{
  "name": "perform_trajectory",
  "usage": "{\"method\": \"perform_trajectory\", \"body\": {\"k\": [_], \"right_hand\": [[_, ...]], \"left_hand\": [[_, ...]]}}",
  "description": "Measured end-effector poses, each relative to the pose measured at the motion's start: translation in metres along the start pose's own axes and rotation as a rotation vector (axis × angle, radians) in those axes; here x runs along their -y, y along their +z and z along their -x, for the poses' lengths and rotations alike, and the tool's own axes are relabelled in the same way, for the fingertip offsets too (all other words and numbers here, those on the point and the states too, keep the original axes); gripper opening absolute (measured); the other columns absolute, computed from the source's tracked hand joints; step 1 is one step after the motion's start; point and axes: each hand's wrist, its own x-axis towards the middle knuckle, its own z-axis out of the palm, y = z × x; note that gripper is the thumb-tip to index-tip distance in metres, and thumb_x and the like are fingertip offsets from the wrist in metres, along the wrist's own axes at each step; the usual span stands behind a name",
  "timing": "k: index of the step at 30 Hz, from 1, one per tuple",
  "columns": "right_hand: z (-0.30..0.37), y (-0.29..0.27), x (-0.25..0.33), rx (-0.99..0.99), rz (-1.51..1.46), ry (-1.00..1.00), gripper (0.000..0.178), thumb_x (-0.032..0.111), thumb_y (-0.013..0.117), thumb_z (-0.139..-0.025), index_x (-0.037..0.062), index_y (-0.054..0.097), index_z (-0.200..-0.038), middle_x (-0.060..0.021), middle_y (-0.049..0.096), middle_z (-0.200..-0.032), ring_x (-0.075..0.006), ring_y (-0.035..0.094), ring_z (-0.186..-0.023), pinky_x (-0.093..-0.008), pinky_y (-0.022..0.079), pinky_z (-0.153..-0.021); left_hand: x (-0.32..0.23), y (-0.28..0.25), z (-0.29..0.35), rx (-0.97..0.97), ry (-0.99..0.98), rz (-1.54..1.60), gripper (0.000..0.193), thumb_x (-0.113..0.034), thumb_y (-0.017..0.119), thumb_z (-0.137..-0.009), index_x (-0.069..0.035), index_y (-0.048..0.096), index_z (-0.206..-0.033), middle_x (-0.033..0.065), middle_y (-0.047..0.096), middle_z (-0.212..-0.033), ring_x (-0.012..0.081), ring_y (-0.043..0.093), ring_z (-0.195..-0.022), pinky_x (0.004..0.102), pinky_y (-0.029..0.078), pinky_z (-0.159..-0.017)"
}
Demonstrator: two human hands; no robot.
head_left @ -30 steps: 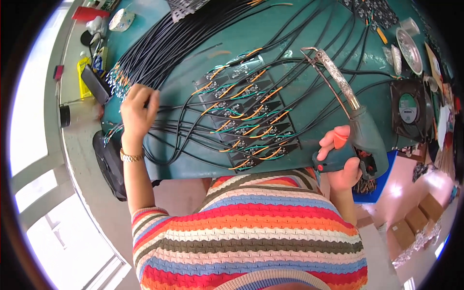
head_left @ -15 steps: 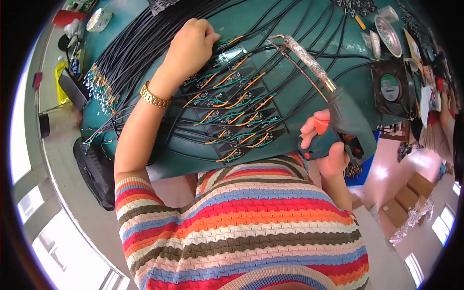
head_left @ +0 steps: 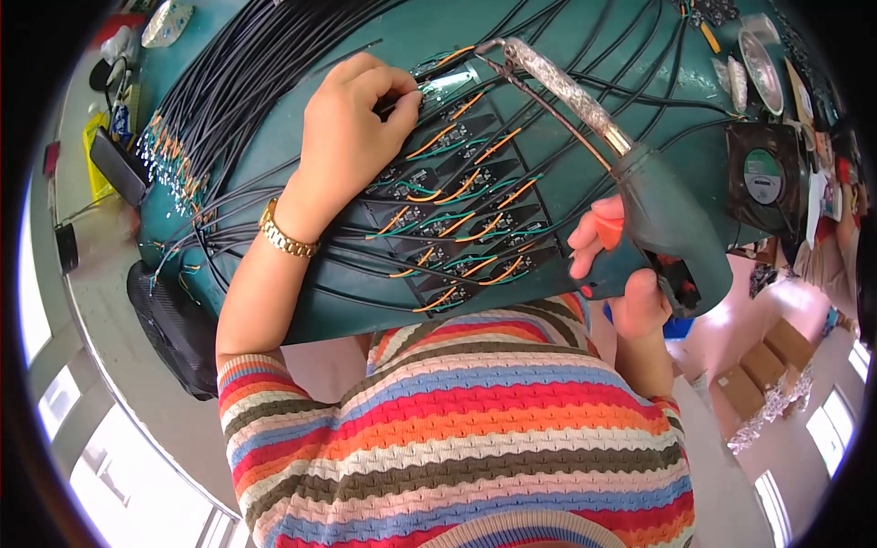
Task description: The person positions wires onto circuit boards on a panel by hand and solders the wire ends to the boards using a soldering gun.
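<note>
My right hand (head_left: 630, 274) grips a dark green soldering gun (head_left: 671, 210) with a finger at its orange trigger. Its metal barrel reaches up and left, and the tip hangs around the far end of the circuit boards, near an orange wire. My left hand (head_left: 356, 128), a gold watch at its wrist, is closed in a pinch beside a shiny clear piece (head_left: 448, 84) at the far edge of the boards. What those fingertips hold is hidden. Several small black circuit boards (head_left: 448, 219) with orange and green wires lie in rows between my hands.
A thick bundle of black cables (head_left: 247, 82) with stripped ends spreads over the far left of the green table (head_left: 630, 114). At the right stand a black fan (head_left: 766, 173) and a metal dish (head_left: 760, 71). A dark phone (head_left: 121, 166) lies at the left edge.
My left hand has come nearer and turned, its thumb and fingers now pinched by the boards. The soldering gun's tip has shifted left and away from me, closer to that hand.
</note>
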Motion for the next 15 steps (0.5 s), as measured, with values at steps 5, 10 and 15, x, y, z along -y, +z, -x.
{"method": "perform_trajectory", "body": {"k": [5,10,15], "right_hand": [[-0.010,0.011,-0.003,-0.015,-0.044,0.022,0.057,0.040,0.068,-0.085,-0.0008,0.053,-0.122,-0.0087,0.060,-0.092,-0.0120,0.056,-0.068,-0.0261,0.047,-0.063],[-0.010,0.014,-0.007,-0.019,0.114,0.071,0.029,0.001,0.069,-0.079,-0.0017,0.062,-0.107,-0.0079,0.066,-0.092,-0.0140,0.063,-0.078,-0.0267,0.051,-0.069],[-0.012,0.016,-0.013,-0.051,0.179,0.054,0.023,-0.004,0.069,-0.076,0.0002,0.065,-0.098,-0.0077,0.069,-0.087,-0.0153,0.066,-0.078,-0.0258,0.053,-0.068]], "left_hand": [[0.002,-0.001,-0.002,0.035,-0.139,0.164,0.007,-0.007,0.069,-0.071,-0.003,0.066,-0.076,0.0050,0.058,-0.072,0.0174,0.057,-0.063,0.0286,0.048,-0.060],[0.005,-0.002,-0.002,0.037,-0.156,0.188,0.007,-0.007,0.069,-0.071,-0.003,0.067,-0.076,0.0046,0.058,-0.072,0.0167,0.057,-0.062,0.0275,0.047,-0.059],[0.005,-0.001,-0.002,0.023,-0.149,0.188,0.007,-0.009,0.069,-0.071,-0.004,0.066,-0.075,0.0044,0.058,-0.071,0.0168,0.057,-0.062,0.0280,0.047,-0.059]]}}
